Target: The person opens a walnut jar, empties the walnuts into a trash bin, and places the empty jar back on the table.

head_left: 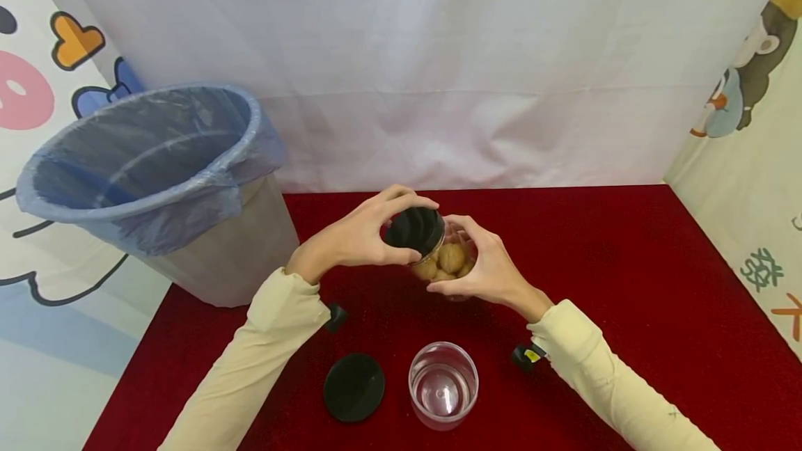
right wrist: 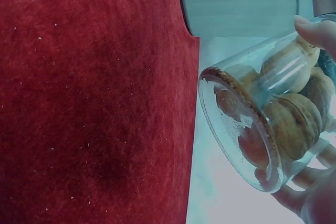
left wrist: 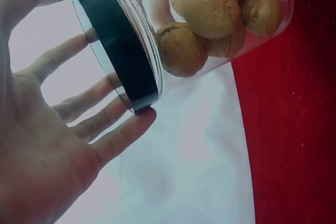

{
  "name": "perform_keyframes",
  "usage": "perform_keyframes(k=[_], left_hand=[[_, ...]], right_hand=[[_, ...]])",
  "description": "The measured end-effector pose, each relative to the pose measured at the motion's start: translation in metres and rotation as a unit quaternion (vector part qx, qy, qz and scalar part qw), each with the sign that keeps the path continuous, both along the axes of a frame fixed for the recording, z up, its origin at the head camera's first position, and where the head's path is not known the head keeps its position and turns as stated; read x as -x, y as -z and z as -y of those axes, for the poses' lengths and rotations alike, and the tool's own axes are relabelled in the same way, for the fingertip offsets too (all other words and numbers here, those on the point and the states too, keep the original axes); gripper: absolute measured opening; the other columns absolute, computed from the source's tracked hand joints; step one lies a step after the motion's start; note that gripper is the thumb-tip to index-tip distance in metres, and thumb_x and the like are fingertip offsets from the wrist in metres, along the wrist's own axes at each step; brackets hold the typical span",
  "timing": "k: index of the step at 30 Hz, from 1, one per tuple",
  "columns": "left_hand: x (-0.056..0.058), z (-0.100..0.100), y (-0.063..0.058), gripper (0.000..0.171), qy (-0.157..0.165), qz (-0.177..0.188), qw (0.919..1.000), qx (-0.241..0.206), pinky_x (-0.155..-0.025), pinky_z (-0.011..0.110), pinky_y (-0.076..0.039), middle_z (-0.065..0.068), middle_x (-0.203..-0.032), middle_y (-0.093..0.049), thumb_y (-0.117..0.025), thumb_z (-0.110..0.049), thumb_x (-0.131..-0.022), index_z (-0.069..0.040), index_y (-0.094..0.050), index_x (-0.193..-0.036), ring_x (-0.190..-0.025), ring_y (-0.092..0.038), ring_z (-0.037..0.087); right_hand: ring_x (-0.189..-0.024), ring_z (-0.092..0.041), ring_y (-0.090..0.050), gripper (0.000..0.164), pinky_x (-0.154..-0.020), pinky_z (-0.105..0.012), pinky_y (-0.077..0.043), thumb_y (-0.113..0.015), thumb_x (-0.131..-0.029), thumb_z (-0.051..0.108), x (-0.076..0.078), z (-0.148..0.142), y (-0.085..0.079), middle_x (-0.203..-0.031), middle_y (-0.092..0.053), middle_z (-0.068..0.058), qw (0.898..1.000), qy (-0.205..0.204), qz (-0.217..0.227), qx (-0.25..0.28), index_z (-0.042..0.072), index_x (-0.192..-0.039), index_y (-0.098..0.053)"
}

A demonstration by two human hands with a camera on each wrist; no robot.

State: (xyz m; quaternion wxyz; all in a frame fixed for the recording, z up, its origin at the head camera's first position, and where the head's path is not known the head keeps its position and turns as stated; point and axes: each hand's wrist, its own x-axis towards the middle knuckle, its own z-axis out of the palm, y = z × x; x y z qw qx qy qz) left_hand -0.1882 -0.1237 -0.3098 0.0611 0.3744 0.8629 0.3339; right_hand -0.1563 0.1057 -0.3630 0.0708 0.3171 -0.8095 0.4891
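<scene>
A clear jar [right wrist: 252, 93] with several walnuts [left wrist: 210, 9] inside is held tilted above the red table, its bottom facing the right wrist camera. At its mouth sits a black-banded lid [left wrist: 123, 45]. My left hand [head_left: 370, 232] grips this lid by the rim, thumb on one side and fingers spread round the other. My right hand [head_left: 491, 266] holds the jar's body between thumb and fingers. Nearer to me on the table, a second black lid [head_left: 354, 387] lies flat beside another clear jar [head_left: 443, 385], which stands upright without a lid.
A bin [head_left: 250, 242] lined with a blue bag [head_left: 207, 207] stands at the left edge of the red table [head_left: 595, 263]. White cloth [head_left: 470, 75] hangs behind the table. A printed panel [head_left: 752, 228] borders the right side.
</scene>
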Motion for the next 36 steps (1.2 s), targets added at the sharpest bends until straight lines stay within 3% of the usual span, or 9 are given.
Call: perform_keyframes(k=[5, 11, 14, 18, 22, 29, 36], left_hand=[[0.0002, -0.0005, 0.0014, 0.061, -0.02, -0.003, 0.9998, 0.005, -0.079, 0.036, -0.047, -0.004, -0.13, -0.041, -0.071, -0.043, -0.079, -0.032, -0.048, -0.134, -0.105, -0.05, 0.018], [-0.0017, -0.0006, 0.0017, 0.065, -0.039, -0.011, 0.999, 0.02, -0.086, 0.04, -0.046, -0.007, -0.132, -0.04, -0.07, -0.053, -0.076, -0.036, -0.047, -0.134, -0.111, -0.047, 0.016], [-0.0026, 0.0012, 0.0009, 0.068, -0.023, -0.017, 0.9995, 0.016, -0.093, 0.043, -0.042, -0.008, -0.135, -0.038, -0.072, -0.05, -0.075, -0.035, -0.045, -0.136, -0.12, -0.041, 0.015], [-0.0037, 0.0039, -0.002, 0.072, 0.028, -0.017, 0.9994, -0.006, -0.095, 0.047, -0.039, -0.005, -0.143, -0.033, -0.077, -0.024, -0.072, -0.029, -0.047, -0.136, -0.129, -0.031, 0.015], [-0.0051, 0.0043, -0.0034, 0.075, 0.053, -0.01, 0.9985, -0.011, -0.092, 0.047, -0.041, -0.005, -0.146, -0.031, -0.074, -0.009, -0.066, -0.028, -0.05, -0.134, -0.131, -0.028, 0.016], [-0.0042, 0.0043, -0.0004, 0.069, 0.052, -0.012, 0.9984, -0.018, -0.091, 0.046, -0.041, -0.003, -0.141, -0.035, -0.074, -0.011, -0.067, -0.028, -0.052, -0.131, -0.127, -0.031, 0.016], [-0.0049, 0.0051, -0.0002, 0.065, 0.023, -0.02, 0.9993, -0.023, -0.087, 0.042, -0.043, -0.003, -0.133, -0.039, -0.079, -0.028, -0.07, -0.028, -0.053, -0.13, -0.12, -0.036, 0.017]], right_hand=[[-0.094, -0.026, -0.06, 0.082, -0.074, -0.038, -0.05, -0.09, -0.056, 0.01, -0.0005, 0.0003, -0.0002, -0.112, -0.059, -0.012, 1.0, 0.002, -0.001, -0.001, 0.003, -0.126, -0.048], [-0.095, -0.027, -0.059, 0.081, -0.074, -0.039, -0.05, -0.09, -0.057, 0.009, -0.0006, 0.0002, -0.0004, -0.111, -0.059, -0.011, 1.0, -0.001, -0.003, 0.001, 0.003, -0.126, -0.049], [-0.095, -0.028, -0.059, 0.081, -0.074, -0.039, -0.05, -0.09, -0.057, 0.009, -0.0005, -0.0001, -0.0005, -0.112, -0.059, -0.012, 1.0, -0.003, -0.003, 0.0, 0.003, -0.126, -0.048], [-0.095, -0.029, -0.058, 0.082, -0.074, -0.041, -0.05, -0.09, -0.057, 0.01, -0.0011, -0.0005, -0.001, -0.113, -0.058, -0.012, 1.0, -0.001, 0.002, -0.002, 0.003, -0.127, -0.048], [-0.096, -0.029, -0.058, 0.083, -0.076, -0.043, -0.049, -0.09, -0.057, 0.01, -0.0019, -0.0004, -0.0016, -0.113, -0.058, -0.013, 1.0, 0.0, 0.001, -0.007, 0.002, -0.127, -0.048], [-0.094, -0.027, -0.057, 0.083, -0.075, -0.041, -0.049, -0.091, -0.055, 0.011, -0.0026, 0.0002, -0.0012, -0.111, -0.059, -0.011, 1.0, 0.001, -0.002, -0.006, 0.003, -0.127, -0.048], [-0.091, -0.026, -0.058, 0.083, -0.073, -0.039, -0.05, -0.091, -0.056, 0.011, -0.0039, 0.0009, -0.0018, -0.111, -0.059, -0.01, 1.0, 0.001, -0.002, -0.007, 0.004, -0.127, -0.048]])
